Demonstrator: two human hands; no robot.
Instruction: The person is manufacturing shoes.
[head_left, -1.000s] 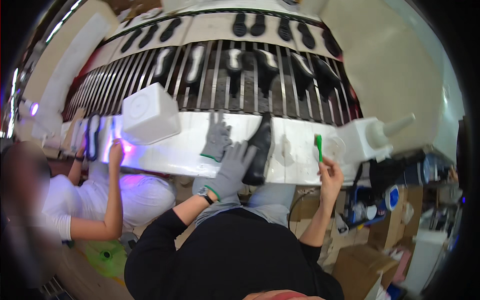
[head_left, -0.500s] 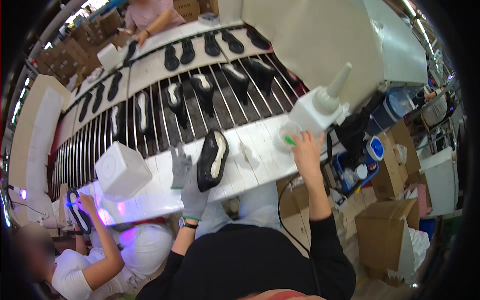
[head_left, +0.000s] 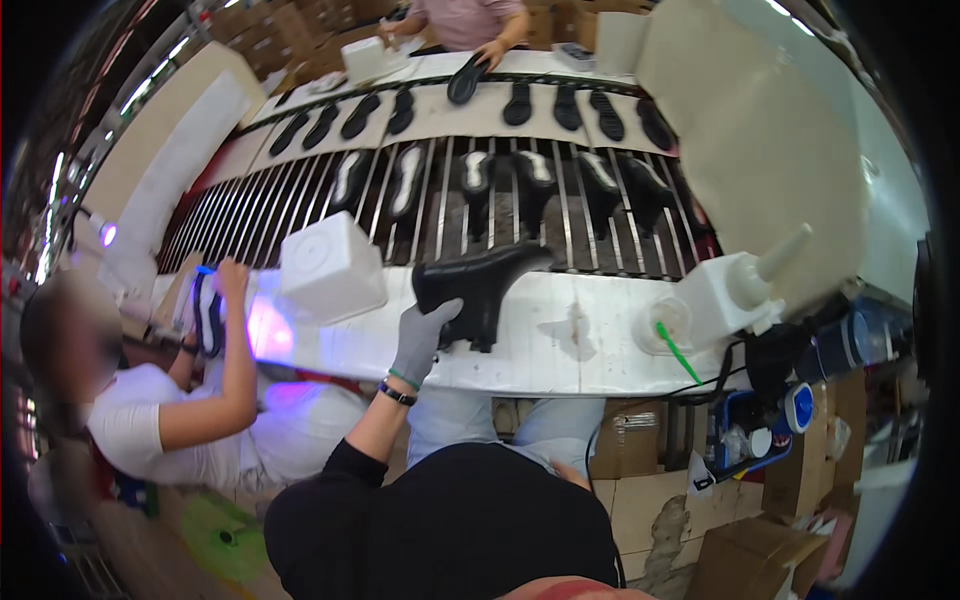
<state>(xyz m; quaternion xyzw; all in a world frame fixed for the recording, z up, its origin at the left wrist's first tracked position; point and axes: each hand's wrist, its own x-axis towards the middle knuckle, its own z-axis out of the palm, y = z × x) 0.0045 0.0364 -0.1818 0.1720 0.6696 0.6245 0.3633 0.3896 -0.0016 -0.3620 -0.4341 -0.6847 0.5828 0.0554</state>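
Black boot (head_left: 478,290) gripped in gloved left hand (head_left: 424,342) over white surface (head_left: 535,372), right hand (head_left: 572,475) mostly hidden, finger pose unclear, green brush (head_left: 679,354) in round dish (head_left: 645,337)

Smooth boot (head_left: 478,288), glossy bench (head_left: 617,322)

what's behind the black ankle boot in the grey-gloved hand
Around it, a white worktop and silver metal rods show; anything directly behind the boot and left hand is covered.
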